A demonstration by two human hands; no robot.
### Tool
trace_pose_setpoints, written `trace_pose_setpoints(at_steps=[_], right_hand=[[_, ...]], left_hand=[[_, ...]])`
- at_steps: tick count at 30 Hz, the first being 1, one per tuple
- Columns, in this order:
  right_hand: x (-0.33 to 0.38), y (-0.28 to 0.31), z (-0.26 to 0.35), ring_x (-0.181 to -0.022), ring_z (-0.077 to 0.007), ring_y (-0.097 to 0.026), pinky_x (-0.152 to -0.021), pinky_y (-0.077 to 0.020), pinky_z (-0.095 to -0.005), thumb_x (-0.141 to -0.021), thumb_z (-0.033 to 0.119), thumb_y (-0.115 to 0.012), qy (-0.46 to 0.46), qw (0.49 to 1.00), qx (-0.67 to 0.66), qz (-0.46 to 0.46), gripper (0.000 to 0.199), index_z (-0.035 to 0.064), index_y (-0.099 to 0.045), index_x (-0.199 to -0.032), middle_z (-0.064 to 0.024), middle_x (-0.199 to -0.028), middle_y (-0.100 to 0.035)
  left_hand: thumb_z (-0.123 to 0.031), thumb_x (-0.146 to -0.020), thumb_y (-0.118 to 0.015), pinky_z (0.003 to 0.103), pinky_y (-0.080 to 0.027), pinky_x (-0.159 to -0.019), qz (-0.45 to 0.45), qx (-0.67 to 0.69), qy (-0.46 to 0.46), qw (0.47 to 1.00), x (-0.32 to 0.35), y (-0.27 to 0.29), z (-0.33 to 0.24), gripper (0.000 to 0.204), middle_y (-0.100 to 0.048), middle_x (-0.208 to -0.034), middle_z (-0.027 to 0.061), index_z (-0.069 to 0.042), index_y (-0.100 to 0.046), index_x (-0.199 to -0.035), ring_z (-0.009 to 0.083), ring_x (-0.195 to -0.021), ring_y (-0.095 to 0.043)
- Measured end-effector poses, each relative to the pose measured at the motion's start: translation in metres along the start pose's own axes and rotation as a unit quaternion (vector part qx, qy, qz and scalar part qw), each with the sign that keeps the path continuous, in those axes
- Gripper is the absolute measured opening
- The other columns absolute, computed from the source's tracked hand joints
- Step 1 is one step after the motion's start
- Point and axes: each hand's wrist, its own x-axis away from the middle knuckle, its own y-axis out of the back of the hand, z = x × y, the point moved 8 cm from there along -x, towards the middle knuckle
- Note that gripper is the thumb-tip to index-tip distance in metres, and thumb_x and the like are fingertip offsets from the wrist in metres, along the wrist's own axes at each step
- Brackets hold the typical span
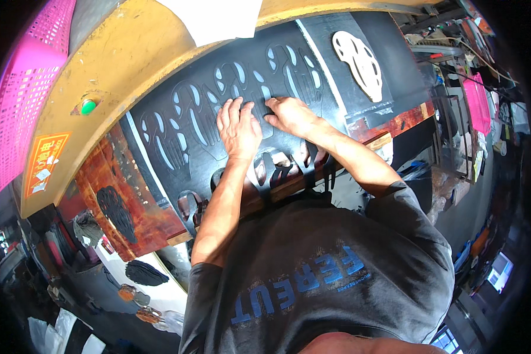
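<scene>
A black flexible sheet [212,65] lies across the work surface, with rows of curved outlines and slots cut in it. My left hand [240,130] rests on the sheet's middle, fingers stretched forward and lying flat. Close to its right, my right hand [292,115] has its fingers curled and its thumb bent in at the cut outlines. Whatever is between those fingertips is hidden. Along the near edge, black cut strips with large openings [262,172] hang down toward my body, partly behind my left forearm.
A cream slotted template [358,62] sits on a black board to the right. Beyond the sheet curves a yellow machine frame [124,59] with a green button [88,107]. Black cut pieces [116,212] lie on the brown board at left. Pink baskets [32,88] stand far left and right.
</scene>
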Motion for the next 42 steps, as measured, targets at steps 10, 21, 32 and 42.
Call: trace_pose_setpoints(at_steps=[10,21,32,42], right_hand=[[-0.01,-0.014,0.018,-0.081,-0.0399,-0.077,-0.072,-0.0632,-0.0486,-0.086,0.008,-0.065,0.091,0.975,0.19,0.075,0.015,-0.0012,-0.069,-0.097,-0.0225,-0.092,-0.075],[-0.032,0.06,-0.053,-0.086,-0.0417,-0.077,-0.078,-0.0631,-0.0487,-0.091,0.014,-0.065,-0.026,0.975,0.211,0.065,0.019,-0.0007,-0.071,-0.101,-0.0232,-0.095,-0.076],[0.014,-0.007,-0.001,-0.086,-0.0393,-0.076,-0.074,-0.0627,-0.049,-0.1,0.028,-0.069,0.081,0.993,0.067,-0.051,0.027,0.0022,-0.071,-0.109,-0.0185,-0.103,-0.074],[-0.009,0.019,-0.027,-0.079,-0.0384,-0.075,-0.063,-0.0604,-0.0476,-0.1,0.016,-0.062,-0.014,0.983,0.009,-0.18,0.018,-0.0011,-0.069,-0.101,-0.0215,-0.091,-0.071]], left_hand=[[-0.013,-0.084,-0.07,0.055,-0.034,-0.123,-0.001,0.006,0.015,1.0,0.001,0.001,0.002,0.037,-0.062,-0.14,0.0119,-0.01,-0.073,-0.12,0.0363,-0.142,-0.05],[-0.015,-0.088,-0.067,0.057,-0.035,-0.12,-0.024,-0.003,-0.008,1.0,-0.002,0.004,-0.005,0.031,-0.063,-0.138,0.0132,-0.009,-0.072,-0.118,0.0373,-0.139,-0.052],[-0.015,-0.089,-0.066,0.057,-0.034,-0.122,0.002,-0.016,-0.009,1.0,0.0,-0.002,-0.004,0.035,-0.062,-0.14,0.0135,-0.01,-0.069,-0.123,0.0375,-0.141,-0.05],[-0.016,-0.091,-0.065,0.058,-0.033,-0.123,0.01,-0.05,-0.022,0.998,0.001,-0.007,-0.007,0.036,-0.06,-0.143,0.0136,-0.01,-0.069,-0.126,0.038,-0.142,-0.05]])
